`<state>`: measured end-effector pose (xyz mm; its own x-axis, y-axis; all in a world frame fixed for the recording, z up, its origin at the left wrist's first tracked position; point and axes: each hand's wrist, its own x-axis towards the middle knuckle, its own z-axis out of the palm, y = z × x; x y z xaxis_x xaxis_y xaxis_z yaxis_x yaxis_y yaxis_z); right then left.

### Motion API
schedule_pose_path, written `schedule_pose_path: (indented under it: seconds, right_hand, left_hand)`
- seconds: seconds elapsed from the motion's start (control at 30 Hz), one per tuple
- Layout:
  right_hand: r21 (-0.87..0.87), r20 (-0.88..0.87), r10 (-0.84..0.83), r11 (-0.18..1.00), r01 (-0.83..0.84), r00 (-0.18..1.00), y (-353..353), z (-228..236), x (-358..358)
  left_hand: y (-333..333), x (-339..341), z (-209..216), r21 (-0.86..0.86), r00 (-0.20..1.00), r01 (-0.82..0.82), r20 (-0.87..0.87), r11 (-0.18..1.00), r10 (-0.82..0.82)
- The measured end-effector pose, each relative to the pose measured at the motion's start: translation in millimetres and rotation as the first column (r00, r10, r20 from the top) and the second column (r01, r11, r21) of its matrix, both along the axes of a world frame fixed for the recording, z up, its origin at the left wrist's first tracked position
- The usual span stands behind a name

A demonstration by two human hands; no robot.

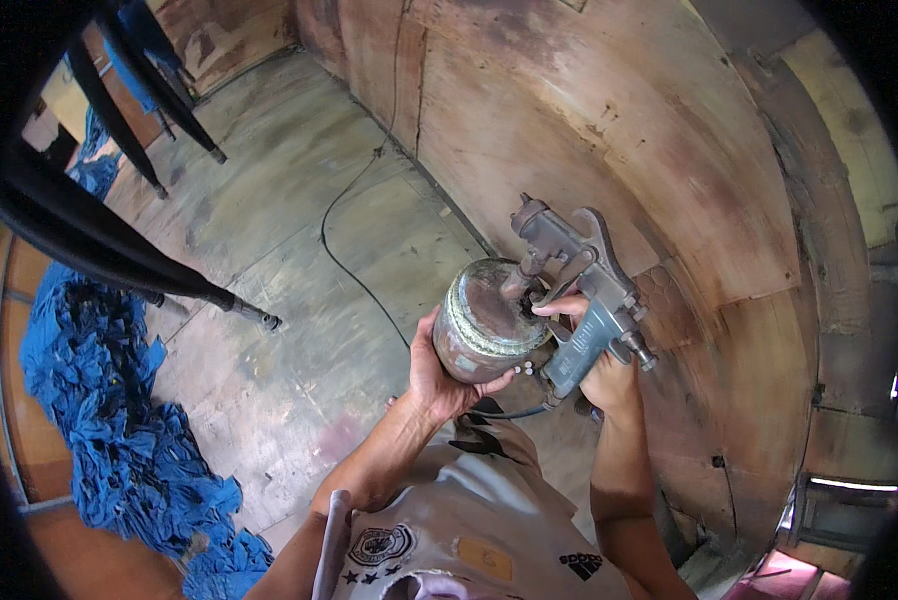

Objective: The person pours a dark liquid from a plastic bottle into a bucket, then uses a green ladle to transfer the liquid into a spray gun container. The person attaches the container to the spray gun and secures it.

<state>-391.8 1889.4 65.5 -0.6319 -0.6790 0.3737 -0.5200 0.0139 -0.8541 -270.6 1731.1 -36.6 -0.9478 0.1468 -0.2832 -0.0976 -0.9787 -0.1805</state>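
A metal spray gun (599,285) with a grey handle sits tilted on top of its round paint cup (484,320), which is stained and crusted around the rim. My left hand (437,378) is closed around the cup's lower left side and supports it from beneath. Behind the gun's handle is my right hand (607,382), partly hidden by it. One of its fingers reaches past the handle to the clamp on the cup lid. A dark air hose (509,413) joins the bottom of the handle.
A heap of crumpled blue cloth (134,430) lies along the left. Black tubes with metal ends (254,312) jut in from the upper left. A thin dark cable (327,238) curves over the paint-stained floor (279,350). Stained panels (569,120) form a wall ahead and right.
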Motion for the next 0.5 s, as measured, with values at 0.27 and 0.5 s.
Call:
schedule_pose_path:
  seconds: [0.27, 0.5]
  right_hand:
    - [0.083, 0.054, -0.016, 0.996, 0.012, 0.998, 36, -1, -5]
    - [-0.072, 0.312, -0.124, 0.986, 0.153, 0.942, 56, -36, -13]
  left_hand:
    - [18, -20, 1, -0.071, 0.995, 0.099, 0.026, 0.993, -0.097]
    - [24, -31, -2, -0.094, 0.991, 0.125, 0.063, 0.988, -0.119]
